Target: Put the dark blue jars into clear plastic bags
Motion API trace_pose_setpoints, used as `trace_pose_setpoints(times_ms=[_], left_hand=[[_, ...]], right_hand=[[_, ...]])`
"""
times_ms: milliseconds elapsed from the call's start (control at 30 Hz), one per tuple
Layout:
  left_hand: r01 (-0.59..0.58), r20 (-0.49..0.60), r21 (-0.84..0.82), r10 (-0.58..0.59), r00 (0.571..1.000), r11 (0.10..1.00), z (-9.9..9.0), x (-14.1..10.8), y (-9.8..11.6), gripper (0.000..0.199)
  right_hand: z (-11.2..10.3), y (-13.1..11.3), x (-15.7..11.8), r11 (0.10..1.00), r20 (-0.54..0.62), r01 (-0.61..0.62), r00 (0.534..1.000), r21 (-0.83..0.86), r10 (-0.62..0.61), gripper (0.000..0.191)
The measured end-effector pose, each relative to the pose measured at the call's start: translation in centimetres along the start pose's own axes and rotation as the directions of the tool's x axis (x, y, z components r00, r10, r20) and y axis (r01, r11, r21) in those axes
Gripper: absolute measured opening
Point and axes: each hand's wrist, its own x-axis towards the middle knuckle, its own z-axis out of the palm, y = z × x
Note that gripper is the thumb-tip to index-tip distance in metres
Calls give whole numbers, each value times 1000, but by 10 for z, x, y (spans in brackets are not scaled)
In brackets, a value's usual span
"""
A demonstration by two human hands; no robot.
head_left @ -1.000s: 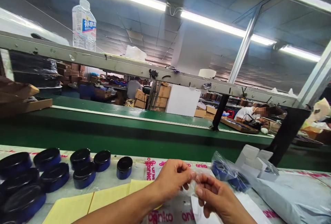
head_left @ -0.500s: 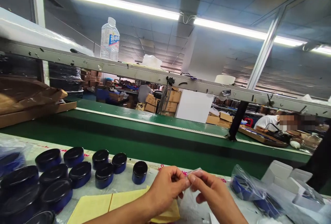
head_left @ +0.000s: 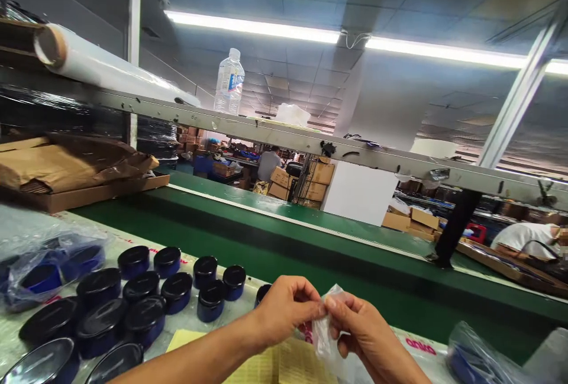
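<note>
Clear bag (head_left: 322, 339) up in a two-handed pinch!

Far L first: bagged pots (head_left: 42, 277), blue showing thru wrinkled plastic. Next along, a cluster of pots (head_left: 144, 316), blue sides, black lids, set close together on the tabletop. Yellow paper (head_left: 295, 366) lies flat, partly under the L forearm.

Now the main action, center! L hand (head_left: 288, 311) comes in w/ thumb & forefinger tips together on the bag's top edge, tight pinch, no gap. The bag's right there btwn the hands, held up in front of the yellow paper, one corner peaking above the fingers, the rest hanging down in creases. R hand (head_left: 361, 319): thumb pressed over the film vs. forefinger, other fingers curled loosely below.

Handling call: prob. next to no weight, limp, slippery, maybe clingy; hard knocks n/a, but a sharp tug could stretch or tear it. Best hold IMO: fingertip pinch at the top edge, one hand each side. Mouth or sealed end up there? Can't tell.

Far R: another bagged pot (head_left: 473, 363), cut off by the frame bottom.
</note>
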Motion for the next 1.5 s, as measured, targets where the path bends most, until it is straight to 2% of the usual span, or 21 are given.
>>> trace_pose_setpoints(times_ms=[100,167,267,400,533,633,767,900,1067,1300,1400,1500], left_hand=[[-37,-143,182,64,988,983,-27,2,2,16],[-56,-221,342,138,966,938,-44,2,4,5],[-43,-274,554,231,934,832,-62,0,8,10],[26,-306,721,284,909,692,-72,2,9,13],[142,-357,760,224,907,634,-82,9,4,7],[185,-355,785,184,917,591,-88,10,-1,10],[107,-215,897,211,954,428,-87,-1,-6,14],[-7,-49,968,217,975,251,-83,-12,-13,20],[-101,62,983,236,970,154,-92,-20,-22,19],[-265,252,964,292,923,4,-105,-28,-34,17],[-351,360,932,304,882,-88,-109,-27,-40,16],[-438,475,880,303,826,-186,-112,-26,-46,19]], right_hand=[[-1,3,11,987,-44,46,998,-157,-53,44],[0,5,20,956,-86,90,989,-280,-118,38],[6,6,37,903,-127,148,968,-403,-215,34],[25,8,66,903,-112,170,966,-394,-231,37],[45,15,88,948,-44,129,988,-290,-148,37],[54,21,94,946,-1,127,991,-298,-133,28],[58,28,89,865,43,196,979,-462,-200,14],[56,35,76,760,101,250,966,-600,-238,20],[51,41,60,686,141,250,967,-683,-211,27],[51,40,43,631,162,238,971,-738,-176,23],[52,39,38,590,162,231,972,-773,-168,19],[53,38,35,503,209,269,962,-822,-173,18]])
